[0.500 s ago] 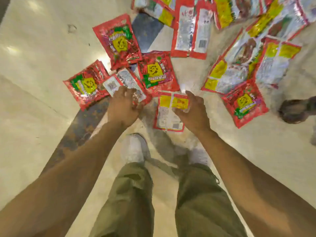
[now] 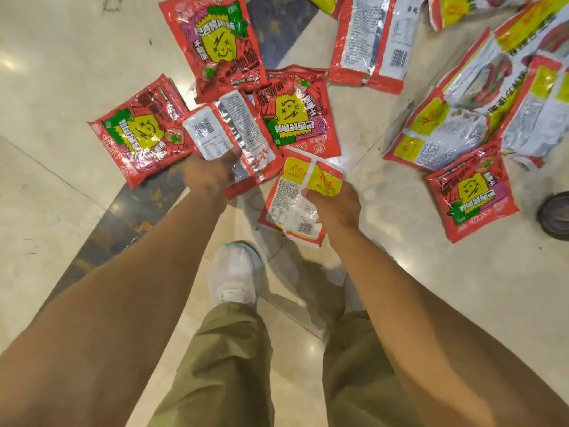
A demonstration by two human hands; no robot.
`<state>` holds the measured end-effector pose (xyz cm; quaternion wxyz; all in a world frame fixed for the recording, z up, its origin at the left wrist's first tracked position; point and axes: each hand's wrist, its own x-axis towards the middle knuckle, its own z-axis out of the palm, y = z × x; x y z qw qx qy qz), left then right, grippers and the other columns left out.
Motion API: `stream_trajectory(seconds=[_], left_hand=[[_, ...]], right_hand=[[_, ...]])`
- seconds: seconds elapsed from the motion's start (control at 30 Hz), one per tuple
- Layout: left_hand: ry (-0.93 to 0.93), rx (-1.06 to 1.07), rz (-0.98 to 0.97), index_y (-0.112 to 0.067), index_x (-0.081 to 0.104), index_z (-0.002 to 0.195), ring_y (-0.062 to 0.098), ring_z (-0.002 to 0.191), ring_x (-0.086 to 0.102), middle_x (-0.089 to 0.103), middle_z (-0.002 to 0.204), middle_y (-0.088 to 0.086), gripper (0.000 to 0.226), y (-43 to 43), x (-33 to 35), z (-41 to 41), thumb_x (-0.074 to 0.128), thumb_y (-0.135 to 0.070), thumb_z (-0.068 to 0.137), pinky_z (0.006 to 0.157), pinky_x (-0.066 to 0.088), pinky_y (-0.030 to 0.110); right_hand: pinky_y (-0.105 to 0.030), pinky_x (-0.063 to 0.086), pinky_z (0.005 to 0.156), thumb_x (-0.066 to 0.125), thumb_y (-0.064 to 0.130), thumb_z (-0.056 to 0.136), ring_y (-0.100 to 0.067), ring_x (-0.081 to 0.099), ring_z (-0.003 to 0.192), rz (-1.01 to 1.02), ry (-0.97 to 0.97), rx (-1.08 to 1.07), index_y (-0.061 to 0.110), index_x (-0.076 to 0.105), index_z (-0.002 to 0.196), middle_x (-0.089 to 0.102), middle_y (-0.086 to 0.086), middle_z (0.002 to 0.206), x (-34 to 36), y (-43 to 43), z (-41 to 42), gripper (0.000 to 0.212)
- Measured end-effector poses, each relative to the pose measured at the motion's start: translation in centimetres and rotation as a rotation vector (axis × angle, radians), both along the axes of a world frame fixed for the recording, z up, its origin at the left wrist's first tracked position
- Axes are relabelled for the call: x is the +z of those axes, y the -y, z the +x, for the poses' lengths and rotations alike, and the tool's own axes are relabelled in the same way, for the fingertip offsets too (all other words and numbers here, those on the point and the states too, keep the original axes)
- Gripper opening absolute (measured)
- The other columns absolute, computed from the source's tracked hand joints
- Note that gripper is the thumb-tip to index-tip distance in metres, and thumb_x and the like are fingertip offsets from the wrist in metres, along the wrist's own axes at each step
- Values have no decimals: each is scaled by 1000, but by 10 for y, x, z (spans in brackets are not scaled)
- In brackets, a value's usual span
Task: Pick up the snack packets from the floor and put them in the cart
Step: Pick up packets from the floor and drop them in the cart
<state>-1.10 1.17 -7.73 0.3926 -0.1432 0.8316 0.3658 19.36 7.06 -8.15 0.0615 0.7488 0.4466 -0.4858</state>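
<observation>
Both arms reach down, left hand [image 2: 209, 176] gripping silver-backed packet [image 2: 229, 124], right hand [image 2: 336, 205] gripping yellow-labelled packet [image 2: 289, 197].

Bare forearms, no sleeves; olive-green trousers [image 2: 228, 365]; white sneaker [image 2: 234, 272] with green accent.

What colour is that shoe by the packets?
The shoe is white with a touch of green, seen in the head view.

Crinkly glossy foil-plastic snack packets [image 2: 295, 115] on a polished, smooth stone-like floor [image 2: 55, 72]
</observation>
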Motion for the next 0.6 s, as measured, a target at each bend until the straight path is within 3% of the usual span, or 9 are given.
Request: stream_trajectory(seconds=[0.1, 0.2, 0.3, 0.43, 0.5, 0.6], left_hand=[[55, 4, 86, -8, 73, 113, 5, 62, 73, 76, 91, -1, 29, 3, 3, -5, 84, -8, 86, 51, 58, 24], [102, -70, 125, -7, 73, 117, 15, 80, 79, 79, 106, 6, 32, 19, 24, -15, 81, -2, 87, 65, 64, 32], [153, -215, 168, -14, 73, 117, 27, 98, 78, 78, 117, 8, 36, 33, 79, -24, 81, 0, 85, 82, 64, 46], [232, -310, 265, -14, 67, 129, 40, 112, 73, 74, 127, 13, 53, 19, 207, -38, 86, -3, 80, 93, 56, 65], [258, -342, 349, -9, 66, 130, 40, 108, 74, 72, 127, 18, 51, -8, 291, -43, 82, 0, 82, 87, 60, 61], [285, -427, 456, -10, 65, 125, 25, 93, 78, 78, 117, 12, 38, -63, 438, -44, 70, 5, 91, 71, 64, 37]], right_hand=[[-49, 62, 89, 79, 64, 49, -23, 71, 104, -29, -79, -25, 28, 68, 116, 73, 1, 111, -9, -3, 12, 77], [-51, 64, 83, 87, 43, 65, -21, 73, 101, -65, -147, -43, 27, 67, 113, 75, 2, 110, 31, -10, 13, 55], [-38, 59, 78, 82, 12, 82, -17, 72, 98, -64, -242, -69, 28, 60, 110, 74, 5, 104, 89, -24, 17, 39], [-23, 53, 64, 81, 3, 83, 0, 71, 82, -6, -345, -101, 23, 59, 120, 73, 11, 98, 219, -59, 20, 47], [-19, 52, 58, 83, 3, 82, 4, 70, 74, 19, -384, -107, 18, 61, 122, 75, 9, 96, 305, -84, 23, 48], [-23, 54, 67, 86, 4, 81, 0, 71, 76, 117, -446, -133, 19, 63, 122, 77, 8, 94, 455, -126, 29, 49]])
